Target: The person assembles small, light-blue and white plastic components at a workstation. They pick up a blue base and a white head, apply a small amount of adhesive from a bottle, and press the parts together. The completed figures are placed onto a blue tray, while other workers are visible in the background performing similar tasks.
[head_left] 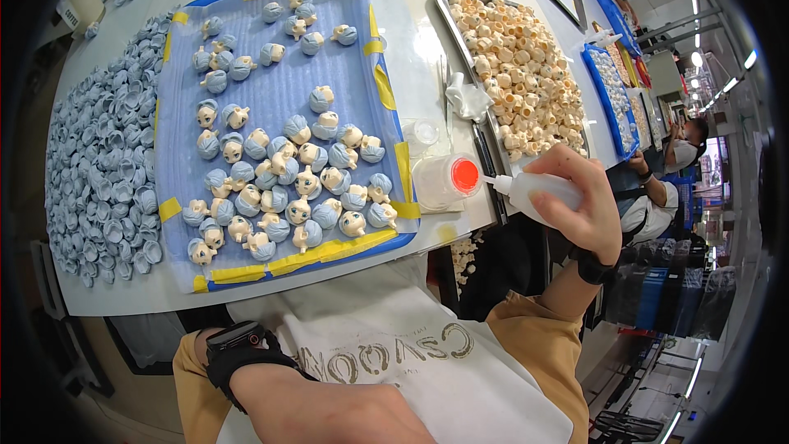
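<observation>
My right hand (585,207) is wrapped round a white squeeze bottle (546,194), tilted with its thin nozzle pointing left. The nozzle tip is close to a clear jar (431,183) that has a round red-orange end. My left forearm (329,403) lies low across my lap, with a dark watch (237,337) and a black band at the wrist; its fingers are hidden. Ahead of me, a blue tray (399,240), edged with yellow tape, holds many small doll heads (297,211) with pale blue hair pieces. Some show painted eyes.
Loose pale blue hair shells (103,156) are heaped left of the tray. A metal tray (441,2) of cream hollow parts stands to the right. Crumpled white tissue (469,100), tweezers (449,86) and dark pen-like tools (493,177) lie between the trays. Other people sit farther right.
</observation>
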Action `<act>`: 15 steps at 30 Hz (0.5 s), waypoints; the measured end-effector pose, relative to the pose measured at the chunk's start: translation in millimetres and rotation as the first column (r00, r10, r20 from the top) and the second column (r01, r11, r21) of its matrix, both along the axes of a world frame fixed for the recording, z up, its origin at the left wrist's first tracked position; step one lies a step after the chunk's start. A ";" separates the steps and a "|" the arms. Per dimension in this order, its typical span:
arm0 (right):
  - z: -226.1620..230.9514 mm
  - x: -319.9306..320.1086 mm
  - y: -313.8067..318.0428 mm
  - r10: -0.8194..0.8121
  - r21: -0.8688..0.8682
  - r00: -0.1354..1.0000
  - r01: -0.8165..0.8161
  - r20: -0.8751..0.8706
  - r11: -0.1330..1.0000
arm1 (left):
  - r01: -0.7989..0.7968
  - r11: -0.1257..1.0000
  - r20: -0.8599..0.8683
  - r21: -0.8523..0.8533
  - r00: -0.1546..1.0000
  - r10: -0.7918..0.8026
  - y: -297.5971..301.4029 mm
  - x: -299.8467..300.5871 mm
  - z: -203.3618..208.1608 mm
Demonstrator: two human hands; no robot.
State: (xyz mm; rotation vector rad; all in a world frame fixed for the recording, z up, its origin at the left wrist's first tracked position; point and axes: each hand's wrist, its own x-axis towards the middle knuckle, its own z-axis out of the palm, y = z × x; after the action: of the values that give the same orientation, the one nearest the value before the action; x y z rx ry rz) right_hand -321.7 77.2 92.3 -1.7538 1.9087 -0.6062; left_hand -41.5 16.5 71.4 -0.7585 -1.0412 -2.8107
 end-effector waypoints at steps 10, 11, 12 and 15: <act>-2.2 0.6 -3.3 0.014 -0.015 1.000 -0.014 -0.010 1.000 | -0.034 0.999 0.011 0.008 0.999 0.034 1.7 0.4 -1.4; -1.8 0.0 -2.2 0.011 -0.017 1.000 -0.012 -0.013 1.000 | -0.030 1.000 0.009 0.009 1.000 0.030 1.2 -0.1 -1.0; -1.2 -0.3 -1.3 0.009 -0.020 1.000 -0.009 -0.017 1.000 | -0.026 1.000 0.006 0.008 1.000 0.026 0.8 -0.4 -0.7; 0.5 0.5 -1.4 0.010 -0.014 1.000 -0.010 -0.022 1.000 | -0.024 1.000 0.003 0.003 1.000 0.024 0.6 -1.0 -0.5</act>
State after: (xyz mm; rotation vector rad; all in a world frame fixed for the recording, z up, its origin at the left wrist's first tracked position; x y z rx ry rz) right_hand -321.1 75.9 92.8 -1.7843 1.9134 -0.6002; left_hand -42.5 17.1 70.9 -0.7369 -1.0397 -2.7932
